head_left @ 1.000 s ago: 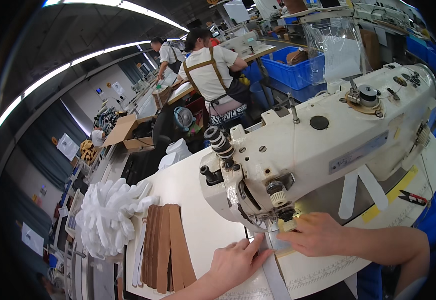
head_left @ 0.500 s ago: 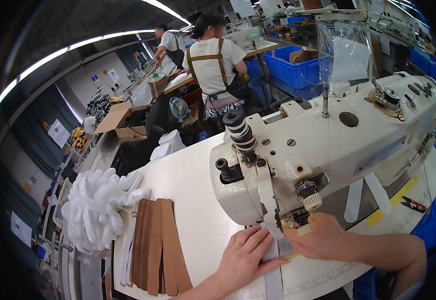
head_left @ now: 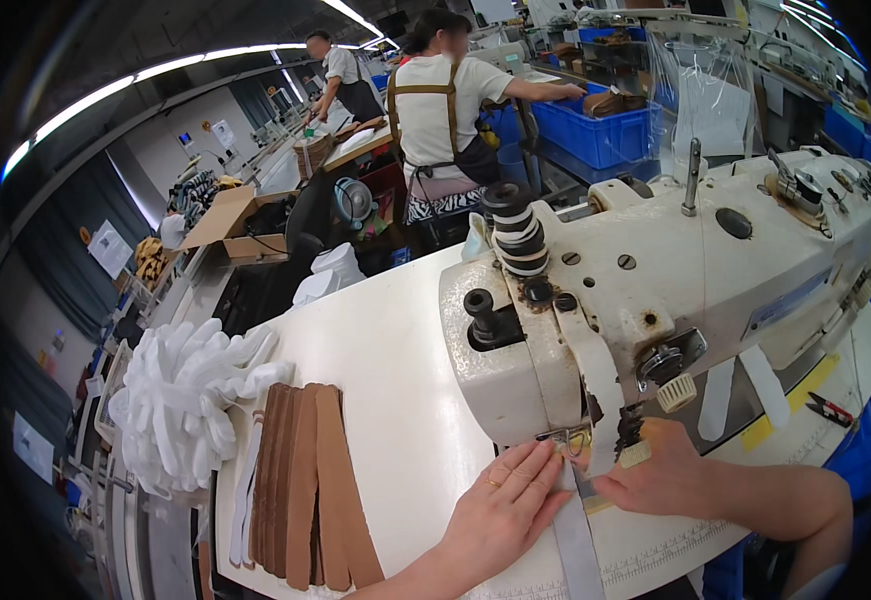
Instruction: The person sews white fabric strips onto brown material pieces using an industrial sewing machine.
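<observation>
A pale grey strip point(head_left: 578, 555) runs from the table's front edge up under the needle area of a white sewing machine point(head_left: 656, 260). My left hand point(head_left: 501, 505) lies on the strip with its fingers stretched out, the fingertips close to the presser foot. To the right of the foot is my right hand point(head_left: 661, 470), its fingers curled together at the strip's edge. A hanging white guard band point(head_left: 596, 375) partly hides those fingertips, so what they pinch cannot be made out.
Brown strips point(head_left: 301, 480) lie in a row on the left of the white tabletop point(head_left: 396, 370), beside a heap of white strips point(head_left: 181, 410). Two pale strips point(head_left: 764, 385) and red-handled snips point(head_left: 830, 409) lie at the right. A co-worker point(head_left: 441, 110) reaches toward a blue crate point(head_left: 596, 140).
My view has shifted slightly, so the machine sits further right in it. Both hands remain at the needle area. The co-worker has stretched an arm out to the blue crate.
</observation>
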Demonstrator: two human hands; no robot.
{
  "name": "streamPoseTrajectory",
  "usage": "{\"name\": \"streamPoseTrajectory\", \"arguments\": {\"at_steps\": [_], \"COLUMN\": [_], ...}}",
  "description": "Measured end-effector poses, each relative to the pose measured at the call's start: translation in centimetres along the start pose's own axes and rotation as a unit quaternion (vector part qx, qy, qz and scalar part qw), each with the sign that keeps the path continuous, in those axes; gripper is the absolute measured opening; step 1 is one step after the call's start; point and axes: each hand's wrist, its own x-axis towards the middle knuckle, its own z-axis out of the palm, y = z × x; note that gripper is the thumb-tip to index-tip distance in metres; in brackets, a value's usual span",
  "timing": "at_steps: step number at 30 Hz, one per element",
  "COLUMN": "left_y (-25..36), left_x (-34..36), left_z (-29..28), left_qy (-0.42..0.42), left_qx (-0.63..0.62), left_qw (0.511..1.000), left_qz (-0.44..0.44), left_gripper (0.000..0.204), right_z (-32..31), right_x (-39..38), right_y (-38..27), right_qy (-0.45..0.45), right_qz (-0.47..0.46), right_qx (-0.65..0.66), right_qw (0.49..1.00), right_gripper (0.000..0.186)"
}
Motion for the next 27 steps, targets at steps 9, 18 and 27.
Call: {"name": "streamPoseTrajectory", "arguments": {"at_steps": [9,18,27], "left_y": [-0.1,-0.3,-1.1], "left_x": [-0.4,-0.2,-0.2], "left_z": [-0.7,-1.0,-0.2], "left_qy": [-0.029,-0.042,-0.036], "left_qx": [-0.033,-0.044,-0.033], "left_qw": [0.999,0.998,0.999], "left_qz": [-0.015,0.018,0.009], "left_gripper": [0.045,0.051,0.057], "right_z": [0.7,-0.1,0.6], "right_x": [-0.3,0.0,-0.1], "right_y": [0.0,-0.2,-0.1], "right_qy": [0.014,-0.005,0.006], "right_qz": [0.018,-0.009,-0.001], "right_qx": [0.012,-0.037,-0.045], "right_qw": [1.000,0.999,0.999], "right_gripper": [0.025,0.035,0.034]}}
